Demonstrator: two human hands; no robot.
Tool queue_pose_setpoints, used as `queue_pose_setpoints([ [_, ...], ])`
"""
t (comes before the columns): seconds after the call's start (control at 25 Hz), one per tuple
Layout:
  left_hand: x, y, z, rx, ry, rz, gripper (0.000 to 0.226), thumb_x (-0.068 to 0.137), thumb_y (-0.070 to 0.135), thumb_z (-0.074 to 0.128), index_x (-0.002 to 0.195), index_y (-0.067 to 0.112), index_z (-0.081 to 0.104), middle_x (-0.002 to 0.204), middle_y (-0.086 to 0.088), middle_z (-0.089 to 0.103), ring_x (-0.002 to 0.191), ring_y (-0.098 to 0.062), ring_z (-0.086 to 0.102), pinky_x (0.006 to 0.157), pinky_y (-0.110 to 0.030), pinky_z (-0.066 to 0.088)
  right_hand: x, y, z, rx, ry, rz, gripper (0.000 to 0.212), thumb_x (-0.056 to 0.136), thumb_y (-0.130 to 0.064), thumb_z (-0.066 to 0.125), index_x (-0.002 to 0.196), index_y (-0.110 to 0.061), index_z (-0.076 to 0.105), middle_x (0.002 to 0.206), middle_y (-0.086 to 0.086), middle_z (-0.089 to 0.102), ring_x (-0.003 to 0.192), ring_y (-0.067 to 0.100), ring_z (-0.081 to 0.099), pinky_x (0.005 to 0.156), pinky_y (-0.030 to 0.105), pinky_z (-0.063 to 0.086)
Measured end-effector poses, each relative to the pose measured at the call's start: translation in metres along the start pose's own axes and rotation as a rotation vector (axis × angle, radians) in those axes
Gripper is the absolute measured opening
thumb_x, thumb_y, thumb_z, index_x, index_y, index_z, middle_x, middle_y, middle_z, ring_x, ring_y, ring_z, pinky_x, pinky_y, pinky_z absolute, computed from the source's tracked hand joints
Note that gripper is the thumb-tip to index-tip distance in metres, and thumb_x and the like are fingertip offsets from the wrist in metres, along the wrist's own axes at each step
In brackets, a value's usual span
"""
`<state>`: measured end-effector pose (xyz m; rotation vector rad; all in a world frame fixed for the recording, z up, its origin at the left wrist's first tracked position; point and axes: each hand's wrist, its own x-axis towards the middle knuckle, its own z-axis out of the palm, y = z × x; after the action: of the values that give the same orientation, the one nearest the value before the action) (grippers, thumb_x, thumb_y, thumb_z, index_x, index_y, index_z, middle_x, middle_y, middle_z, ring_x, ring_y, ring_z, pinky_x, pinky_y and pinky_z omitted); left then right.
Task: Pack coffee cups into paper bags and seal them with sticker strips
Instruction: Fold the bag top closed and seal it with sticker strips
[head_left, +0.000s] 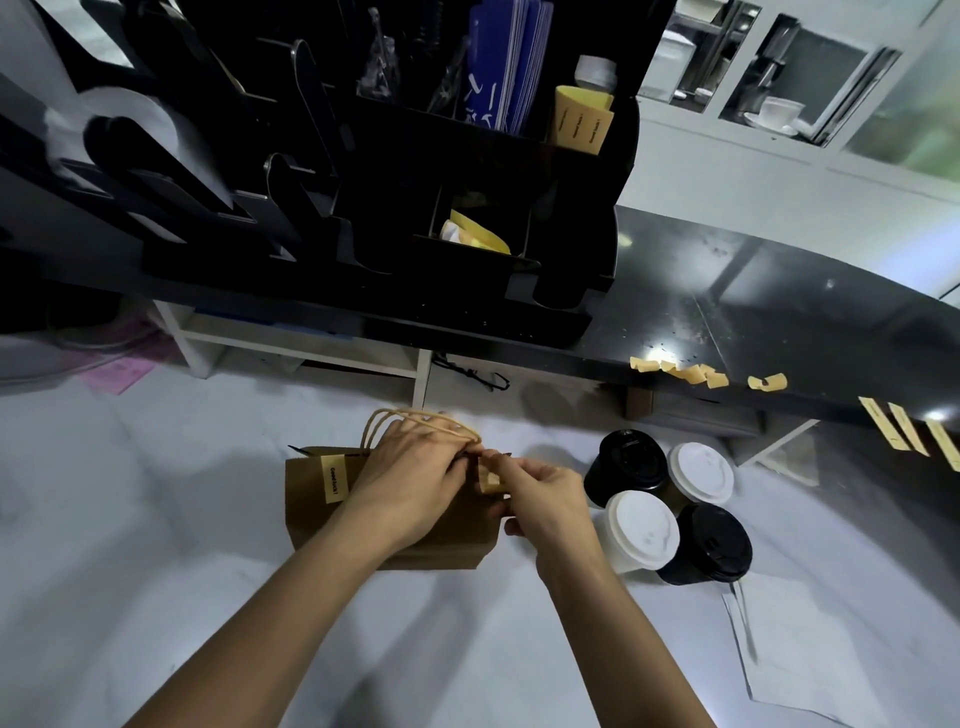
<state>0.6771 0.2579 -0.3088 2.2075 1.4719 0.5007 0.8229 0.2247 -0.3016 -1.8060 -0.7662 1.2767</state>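
Pinching a yellow sticker strip (489, 480) together, both hands, left (415, 475) and right (545, 499), work atop the brown paper bag (317, 514) beside four lidded cups (670, 517).

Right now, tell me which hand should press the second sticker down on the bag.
Right hand: it probably suits best, already pinching the sticker strip at the bag top. The left hand holds the handles.

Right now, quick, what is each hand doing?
Left hand: holds the top of the paper bag at its handles.
Right hand: pinches a sticker strip at the bag's top edge.
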Motion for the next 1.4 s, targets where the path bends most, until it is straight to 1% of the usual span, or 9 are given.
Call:
queue_pose_setpoints([
  [0.28,-0.003,0.002,-0.002,0.018,-0.008,0.006,0.025,0.104,0.029,0.045,0.119,0.032,0.065,0.115,0.010,0.054,0.106,-0.011,0.045,0.096,-0.029,0.040,-0.002,-0.001,-0.009,-0.212,-0.022,-0.115,0.023,0.092,-0.030,0.074,0.073,-0.018,0.078,0.074,0.012,0.075,0.052,0.014,0.059,0.046,0.021,0.041],
  [0.4,-0.003,0.003,-0.002,0.023,-0.009,0.007,0.025,0.104,0.029,0.044,0.118,0.032,0.065,0.114,0.010,0.054,0.106,-0.012,0.045,0.096,-0.030,0.040,-0.001,-0.001,-0.011,-0.288,-0.004,-0.159,0.023,0.091,-0.034,0.075,0.074,-0.019,0.079,0.050,-0.002,0.066,0.039,0.004,0.051,0.041,0.014,0.036],
  [0.48,-0.003,0.003,-0.002,0.030,-0.011,0.007,0.024,0.104,0.029,0.044,0.116,0.032,0.065,0.114,0.010,0.054,0.107,-0.012,0.045,0.097,-0.030,0.041,-0.002,0.000,-0.011,-0.344,0.020,-0.189,0.027,0.090,-0.040,0.076,0.073,-0.019,0.079,0.045,-0.007,0.061,0.039,0.004,0.051,0.040,0.013,0.035],
  [0.6,-0.001,0.002,-0.002,0.035,-0.013,0.002,0.024,0.104,0.029,0.044,0.116,0.032,0.065,0.115,0.010,0.054,0.109,-0.012,0.045,0.098,-0.031,0.040,0.000,0.005,-0.010,-0.426,0.073,-0.220,0.039,0.086,-0.052,0.076,0.068,-0.017,0.078,0.059,0.001,0.071,0.049,0.018,0.058,0.046,0.023,0.042],
  [0.76,-0.001,0.002,-0.002,0.009,-0.015,-0.003,0.025,0.104,0.031,0.046,0.120,0.033,0.065,0.118,0.011,0.054,0.111,-0.010,0.043,0.098,-0.028,0.037,0.007,0.017,-0.015,-0.486,0.100,-0.200,0.034,0.079,-0.052,0.081,0.065,-0.021,0.075,0.061,-0.004,0.071,0.052,0.015,0.064,0.045,0.026,0.047],
  [0.84,-0.001,0.001,0.000,0.007,0.003,-0.004,0.024,0.103,0.033,0.048,0.120,0.033,0.065,0.120,0.011,0.055,0.113,-0.010,0.044,0.100,-0.028,0.037,0.010,0.026,-0.016,-0.523,0.135,-0.217,0.030,0.075,-0.051,0.084,0.074,-0.023,0.071,0.064,-0.004,0.070,0.057,0.016,0.066,0.046,0.026,0.046],
  [0.92,-0.002,0.000,0.002,-0.005,0.030,0.005,0.022,0.099,0.039,0.053,0.116,0.036,0.066,0.115,0.014,0.055,0.111,-0.009,0.044,0.097,-0.028,0.037,0.013,0.034,-0.016,-0.503,0.124,-0.245,0.025,0.075,-0.045,0.084,0.081,-0.027,0.068,0.065,-0.005,0.066,0.055,0.011,0.061,0.046,0.025,0.041],
  [1.08,-0.001,-0.002,0.006,-0.010,0.102,0.012,0.021,0.093,0.054,0.058,0.104,0.039,0.068,0.101,0.018,0.051,0.099,-0.006,0.040,0.083,-0.027,0.030,0.021,0.041,-0.015,-0.350,0.008,-0.298,0.013,0.080,-0.033,0.084,0.073,-0.026,0.075,0.068,-0.005,0.062,0.056,0.011,0.049,0.050,0.025,0.036],
  [1.4,-0.001,-0.001,0.011,0.019,0.216,0.147,0.008,0.094,0.034,0.065,0.095,0.029,0.071,0.099,0.014,0.061,0.093,-0.012,0.047,0.083,-0.035,0.040,0.026,0.046,-0.017,-0.252,-0.049,-0.336,0.011,0.080,-0.028,0.087,0.072,-0.027,0.079,0.068,-0.004,0.061,0.055,0.008,0.045,0.054,0.024,0.037],
])
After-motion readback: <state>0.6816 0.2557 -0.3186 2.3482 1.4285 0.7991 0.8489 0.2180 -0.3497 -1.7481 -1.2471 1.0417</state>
